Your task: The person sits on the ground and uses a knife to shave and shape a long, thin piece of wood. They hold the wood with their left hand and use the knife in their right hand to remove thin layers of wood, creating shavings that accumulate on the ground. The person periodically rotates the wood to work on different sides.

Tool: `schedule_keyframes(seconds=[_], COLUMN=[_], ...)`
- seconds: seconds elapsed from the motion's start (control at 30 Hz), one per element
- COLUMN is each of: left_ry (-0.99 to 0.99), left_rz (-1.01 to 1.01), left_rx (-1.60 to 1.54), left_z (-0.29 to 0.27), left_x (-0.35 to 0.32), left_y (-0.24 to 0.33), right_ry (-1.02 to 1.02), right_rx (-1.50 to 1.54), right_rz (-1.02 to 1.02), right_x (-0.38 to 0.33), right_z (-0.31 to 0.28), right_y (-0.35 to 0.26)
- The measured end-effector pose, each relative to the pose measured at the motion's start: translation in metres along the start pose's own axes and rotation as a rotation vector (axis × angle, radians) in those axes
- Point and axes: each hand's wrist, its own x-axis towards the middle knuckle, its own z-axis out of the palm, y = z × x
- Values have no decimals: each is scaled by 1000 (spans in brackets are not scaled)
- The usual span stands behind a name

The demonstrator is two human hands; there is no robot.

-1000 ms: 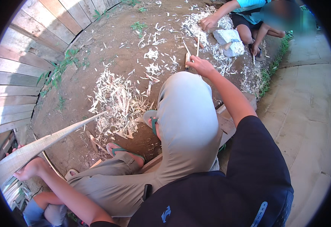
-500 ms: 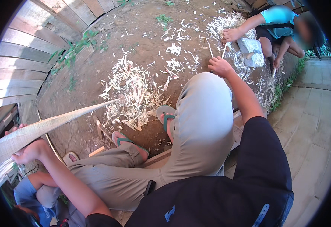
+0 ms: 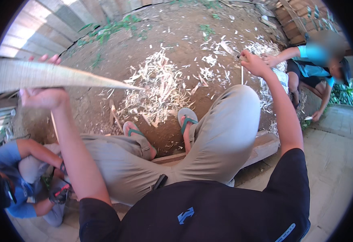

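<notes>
Pale plank point(image 3: 75, 76) rests across the left hand point(image 3: 47, 98), which curls around its 2 edges from beneath, seemingly for balancing the weight, while the right hand point(image 3: 258, 65), well apart, is clasped on a knife point(image 3: 228, 49), pointing forward perhaps for safety.

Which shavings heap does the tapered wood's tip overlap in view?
The large, leftmost heap: the tip of the tapered wood, held in the left hand, crosses it in view. The other heaps lie farther right, clear of the tip.
</notes>
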Motion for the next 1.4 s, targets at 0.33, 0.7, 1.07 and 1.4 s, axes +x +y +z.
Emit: schedule_keyframes(seconds=[0.33,0.7,1.07,1.4], left_ry=[-186,8,209,226], left_rz=[-106,17,65,91], left_rx=[-605,-24,180,259], left_z=[-49,-13,-6,-4], left_x=[35,-18,-4,2], left_y=[-46,18,7,0], right_ry=[-153,-278,-309,-199], right_rx=[334,977,772,708], right_rz=[-389,-150,-227,-296], right_x=[-20,-64,-48,-62], right_z=[0,83,94,81], right_y=[-307,-396,-387,-386])
